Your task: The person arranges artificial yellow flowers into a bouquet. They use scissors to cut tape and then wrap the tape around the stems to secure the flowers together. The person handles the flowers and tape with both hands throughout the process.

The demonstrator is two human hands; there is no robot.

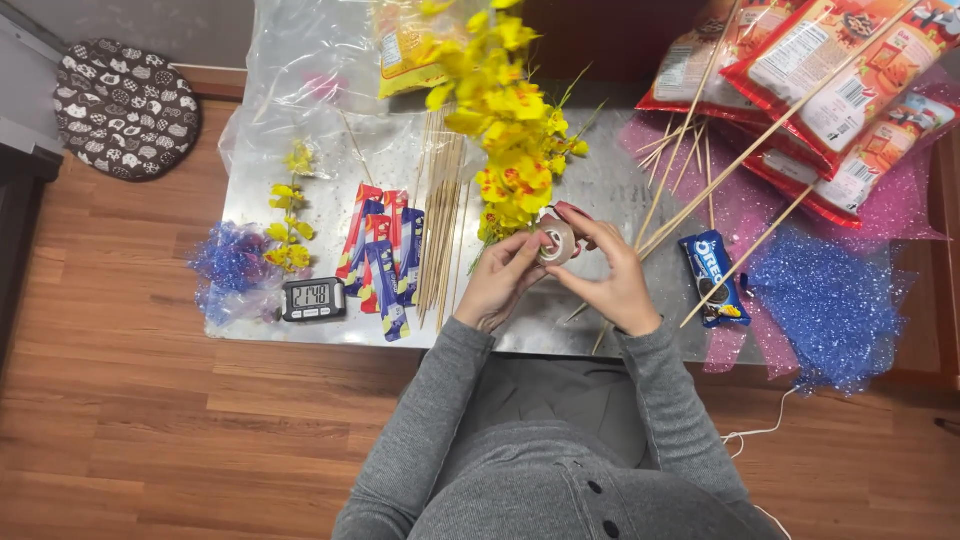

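We find the scene evenly and brightly lit from above, with soft, faint shadows. The metal tabletop (620,180) shows dull glare, as does the clear plastic bag (310,60). Focus is sharp centrally; we note slight bending at the edges

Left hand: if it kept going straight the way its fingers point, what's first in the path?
The left hand points up-right at the tape roll it already touches, which the right hand also holds. Past that, likely the yellow flower spray, though depth is unclear from the head view.
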